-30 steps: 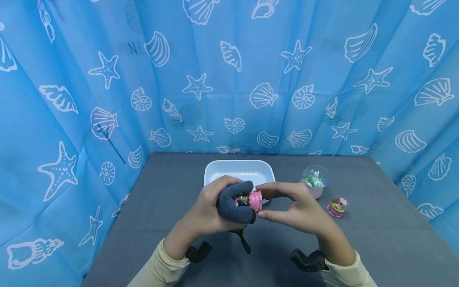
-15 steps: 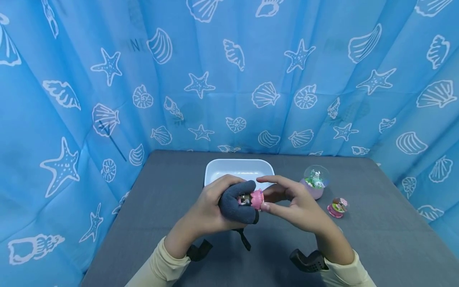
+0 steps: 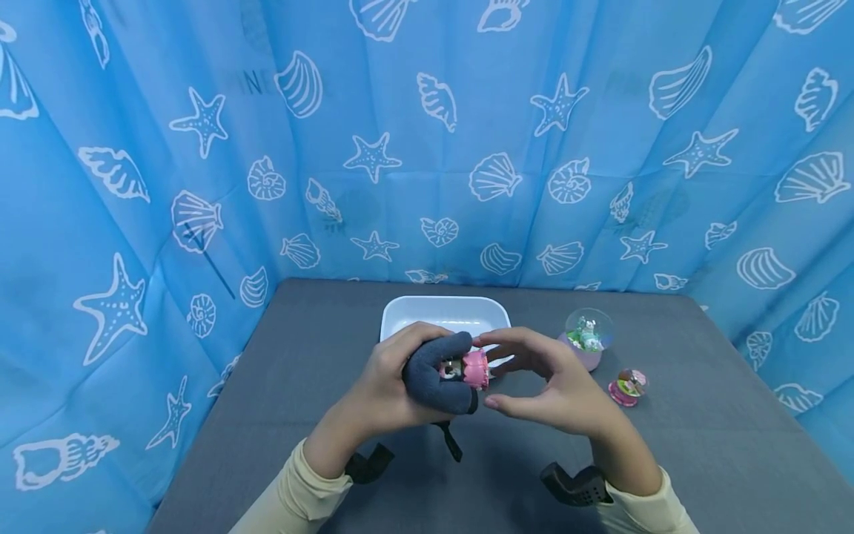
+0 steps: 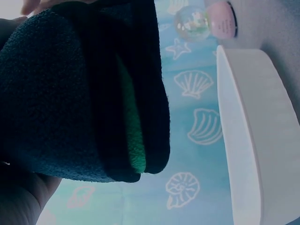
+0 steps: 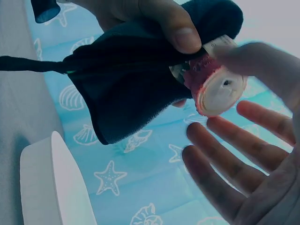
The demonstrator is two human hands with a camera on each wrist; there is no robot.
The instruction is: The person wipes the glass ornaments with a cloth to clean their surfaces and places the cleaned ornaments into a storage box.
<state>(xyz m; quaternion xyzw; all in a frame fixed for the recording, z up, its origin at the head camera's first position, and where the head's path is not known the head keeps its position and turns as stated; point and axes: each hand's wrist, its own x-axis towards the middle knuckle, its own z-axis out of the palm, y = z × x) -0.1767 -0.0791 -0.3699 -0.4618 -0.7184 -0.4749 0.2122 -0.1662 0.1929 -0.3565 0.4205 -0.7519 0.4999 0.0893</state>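
Note:
My left hand (image 3: 387, 382) grips a folded dark blue cloth (image 3: 420, 380), which wraps round a small snow globe (image 3: 477, 369). Its pink base pokes out of the cloth toward the right. In the right wrist view the pale round underside of the base (image 5: 218, 98) faces my right hand (image 5: 262, 154). That hand arches loosely around the base, fingers spread and thumb apart from them; whether a fingertip touches the base cannot be told. Most of the globe is hidden in the cloth. The left wrist view shows a green strip (image 4: 135, 145) between dark cloth edges.
A white tray (image 3: 440, 305) stands behind the hands on the grey tabletop (image 3: 320, 334). Farther right are a larger snow globe (image 3: 586, 341) with a lilac base and a small pink-based snow globe (image 3: 627, 387). A blue shell-print curtain (image 3: 400, 200) surrounds the table.
The pink base has turned within the cloth. My right finger and thumb, earlier at the base, have loosened and shifted around it. The left hand keeps hold of the cloth.

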